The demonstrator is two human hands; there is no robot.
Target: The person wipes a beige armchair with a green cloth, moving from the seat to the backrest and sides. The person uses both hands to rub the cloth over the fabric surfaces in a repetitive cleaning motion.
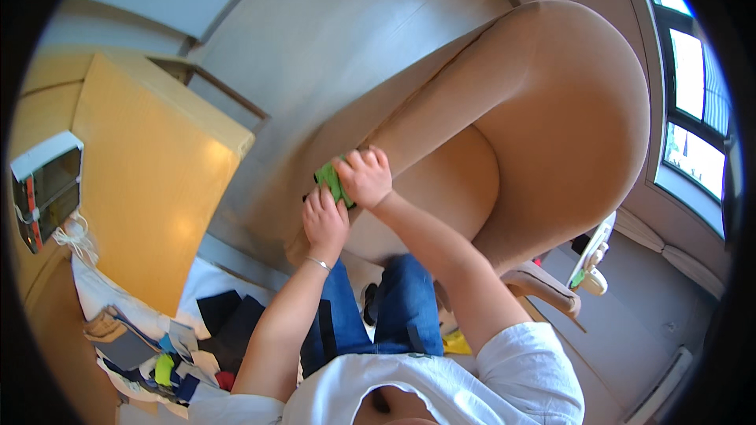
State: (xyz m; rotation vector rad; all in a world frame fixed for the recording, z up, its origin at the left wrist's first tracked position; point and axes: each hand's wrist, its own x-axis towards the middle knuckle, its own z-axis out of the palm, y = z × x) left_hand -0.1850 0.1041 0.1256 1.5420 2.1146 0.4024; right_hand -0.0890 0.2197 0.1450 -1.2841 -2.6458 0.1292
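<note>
A tan upholstered armchair (567, 106) fills the middle and right of the view, with its rounded back at the far right. My right hand (365, 177) is on the near part of its long armrest (455, 100), fingers curled over a green cloth-like piece (332, 180) with dark ends. Just below, my left hand (326, 221) grips the lower part of that same green piece. The piece lies against the armrest, partly hidden by my fingers. A seam with a dark line runs along the armrest's outer side, beyond my right hand.
Left stands a light wooden cabinet (153, 147) with a protruding corner, bearing a white-framed device (50, 189) and a bundled white cord (77, 239). Fabric scraps (168, 366) are heaped at lower left. Windows (691, 112) and a tan padded piece (546, 289) are at right.
</note>
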